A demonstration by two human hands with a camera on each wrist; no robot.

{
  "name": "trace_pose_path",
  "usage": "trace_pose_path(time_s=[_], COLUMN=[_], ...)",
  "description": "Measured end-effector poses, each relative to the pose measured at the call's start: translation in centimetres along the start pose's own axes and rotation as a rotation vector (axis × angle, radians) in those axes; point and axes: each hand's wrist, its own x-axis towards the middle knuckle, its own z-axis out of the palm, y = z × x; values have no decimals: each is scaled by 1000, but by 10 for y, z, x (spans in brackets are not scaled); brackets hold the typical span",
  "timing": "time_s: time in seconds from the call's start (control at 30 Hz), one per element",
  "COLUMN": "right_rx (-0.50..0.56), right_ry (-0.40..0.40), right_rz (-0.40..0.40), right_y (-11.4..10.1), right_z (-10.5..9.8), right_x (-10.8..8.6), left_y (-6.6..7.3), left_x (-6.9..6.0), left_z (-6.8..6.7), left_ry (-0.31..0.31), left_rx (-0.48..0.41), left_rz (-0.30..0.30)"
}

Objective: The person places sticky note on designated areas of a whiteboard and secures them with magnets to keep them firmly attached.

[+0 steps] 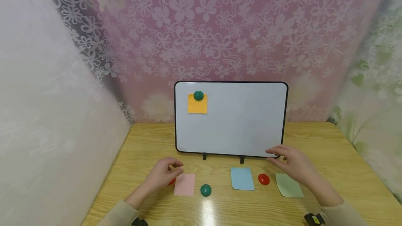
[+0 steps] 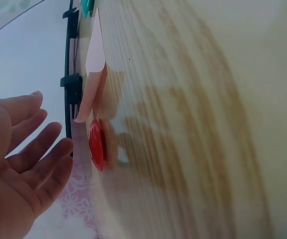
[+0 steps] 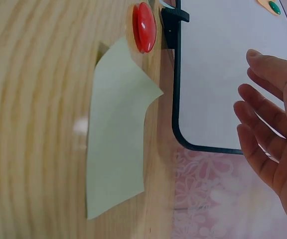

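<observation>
My left hand point(image 1: 164, 172) hovers above a pink sticky note point(image 1: 185, 185) and a red magnet point(image 2: 96, 144) that it partly covers in the head view. Its fingers are loosely bent around nothing. My right hand point(image 1: 293, 163) hangs in the air by the lower right corner of the whiteboard point(image 1: 238, 121), above a pale green sticky note point(image 1: 290, 185); its relaxed fingers hold nothing. Between the hands lie a green magnet point(image 1: 206, 190), a blue sticky note point(image 1: 242, 179) and another red magnet point(image 1: 263, 179). On the board's upper left, a green magnet point(image 1: 198, 95) sits over an orange sticky note point(image 1: 197, 106).
The whiteboard stands on two small black feet point(image 1: 242, 159) on a wooden table point(image 1: 150, 137). Behind it hangs a pink flowered backdrop point(image 1: 220, 37), with a pale panel point(image 1: 59, 97) to the left and a green-patterned one point(image 1: 377, 90) to the right.
</observation>
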Motion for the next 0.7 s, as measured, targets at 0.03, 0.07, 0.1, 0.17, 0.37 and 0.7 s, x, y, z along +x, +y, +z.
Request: trace_pose_path(time_s=[0.03,0.07,0.1,0.17,0.37,0.7], right_rx=[-2,0,1,6,-13,-26], right_ry=[-2,-1,0,3,-4,-96], right_rz=[7,13,19,32,48,129], right_y=[1,2,3,5,10,24], right_z=[-1,-1,-1,-2,0,-6], right_x=[-2,-3,-5,-8,-16,-36], left_y=[0,0,0,0,-1,-10], left_x=[0,-1,-1,-2,-6,-15], left_z=[0,0,0,-1,-7,-18], left_ry=[2,3,4,-1,-24,-101], left_rx=[9,19,27,41,83,218], left_rz=[4,8,13,21,32,151])
